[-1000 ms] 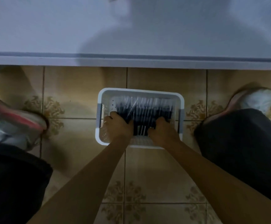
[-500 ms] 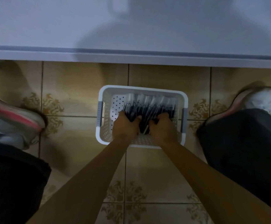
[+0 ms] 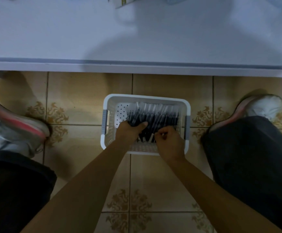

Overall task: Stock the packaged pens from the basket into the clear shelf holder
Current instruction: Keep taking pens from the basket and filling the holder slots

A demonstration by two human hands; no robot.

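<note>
My white basket (image 3: pixel 147 97) with little holes sits on the tiled floor (image 3: pixel 86 95) between my shoes (image 3: pixel 263 106). It is full of dark pens (image 3: pixel 160 113) in clear, shiny wraps, lying side by side. My left hand (image 3: pixel 128 132) is wrapped round a bunch of them, and my right hand (image 3: pixel 169 142) has curled fingers pinching their near ends.
</note>
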